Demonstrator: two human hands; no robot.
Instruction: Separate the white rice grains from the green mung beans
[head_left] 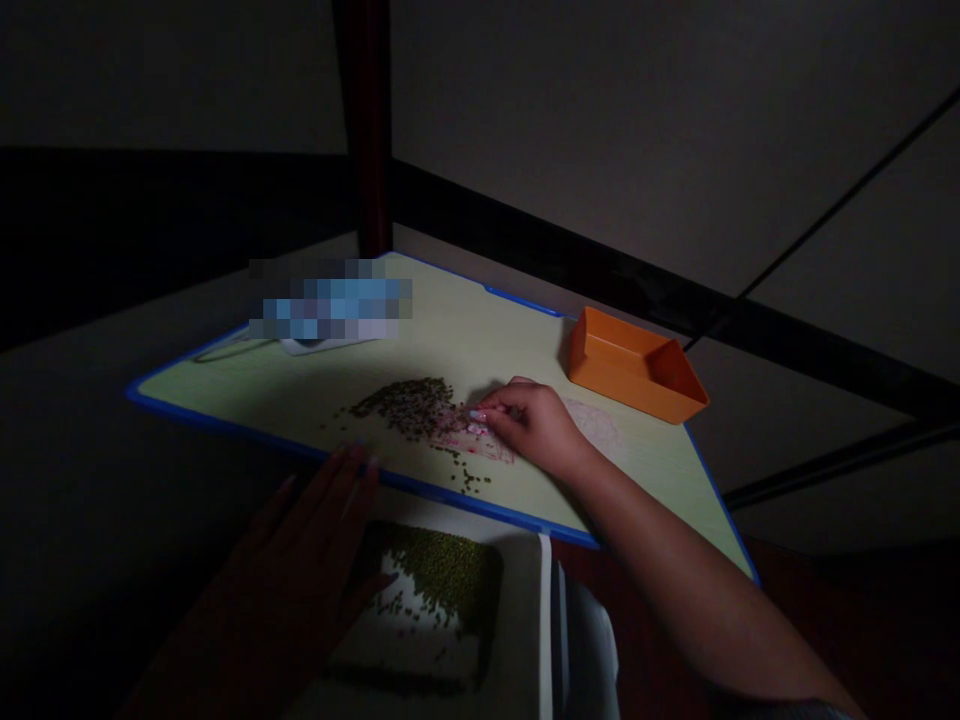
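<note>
My right hand [536, 420] is over the pale yellow tabletop [465, 330], thumb and fingertips pinched together at the right edge of a pile of small dark-green beans [409, 405]. What the fingertips hold, if anything, is too small to make out. Under the pile and the hand lies a pinkish printed patch, and a few stray beans [469, 480] are scattered toward the blue rim. In shadow, my left hand [322, 530] reaches to the table's near edge with its fingers stretched out. Below it, a white tray [545, 600] holds many more green beans [442, 565], partly hidden by that hand.
An orange open box [637, 370] stands at the table's right back. Toward the left back is a blurred-out blue object [345, 305] on a white base, with a cable beside it. A wall rises behind the table, and the room is dim.
</note>
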